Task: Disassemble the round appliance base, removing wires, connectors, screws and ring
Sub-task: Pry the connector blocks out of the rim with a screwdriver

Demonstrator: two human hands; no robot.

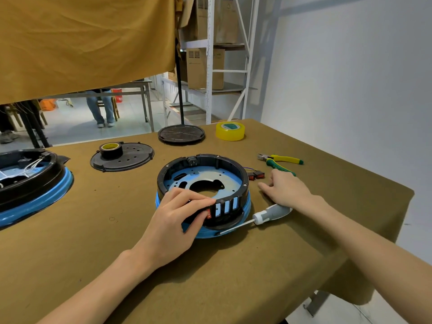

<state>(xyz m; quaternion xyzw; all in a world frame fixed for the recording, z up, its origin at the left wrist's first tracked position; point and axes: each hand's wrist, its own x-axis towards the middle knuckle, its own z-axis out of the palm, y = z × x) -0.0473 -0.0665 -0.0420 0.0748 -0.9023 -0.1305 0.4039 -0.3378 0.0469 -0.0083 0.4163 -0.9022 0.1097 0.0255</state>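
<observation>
The round appliance base [203,181] sits mid-table: a black ring [243,174] over a blue plate and blue rim. My left hand [177,220] grips the ring's near side, fingers over the edge and thumb by a red switch [208,215]. My right hand [285,189] rests flat on the table to the right of the base, fingers apart, holding nothing. Just beyond its fingers lie loose red-and-black connectors with thin wires [254,175]. A grey-and-white screwdriver [261,217] lies under my right wrist, its tip against the blue rim.
Green-yellow pliers [280,160] lie at the right. Yellow tape [230,130] and a black stand foot [181,134] sit at the back. A black cover plate carrying a tape roll [121,156] lies back left. Another appliance base [28,178] is at the far left. The table edge is close on the right.
</observation>
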